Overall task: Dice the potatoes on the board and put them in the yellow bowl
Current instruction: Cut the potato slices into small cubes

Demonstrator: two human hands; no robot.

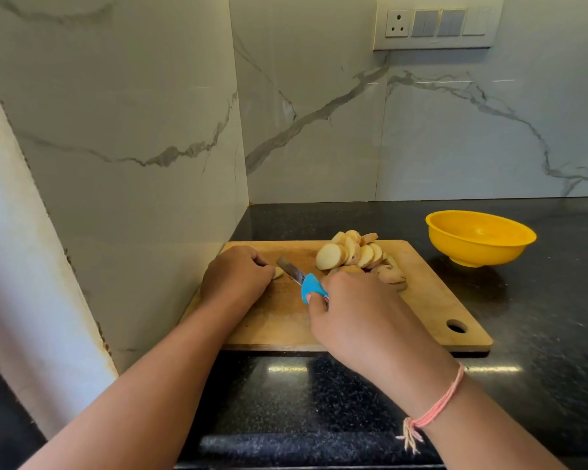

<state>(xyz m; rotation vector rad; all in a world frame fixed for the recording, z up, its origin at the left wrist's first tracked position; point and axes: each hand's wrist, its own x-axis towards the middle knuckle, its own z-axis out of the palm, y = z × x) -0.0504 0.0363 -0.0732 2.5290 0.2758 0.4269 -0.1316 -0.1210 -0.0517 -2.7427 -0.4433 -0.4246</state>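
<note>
While the left hand [236,273] curls its fingers down over a small potato piece [278,273] at the nine o'clock side of the board [421,300], the right hand [357,313] is wrapped round the blue handle of the knife [302,279]. The blade points toward ten o'clock, with its tip just beside that piece.

From where I stand, the worry is how near the steel sits to those curled fingers. The piece is small and mostly hidden under them, so if it skids on the wood the edge could reach a fingertip. The potato slices [350,254] are heaped at twelve to one o'clock, and a few lean past the far rim. A nudge from the knife hand could tip them onto the black counter [540,351]. The yellow bowl [479,237] stands off the board at two o'clock, well apart, so dice carried over might drop on the way.

The slices are round with pale cream faces and thin tan skin flecked dark, and they lean on one another like a toppled stack. I can pick out no cubes among them, and I see nothing in the bowl, so I judge the dicing barely begun.
</note>
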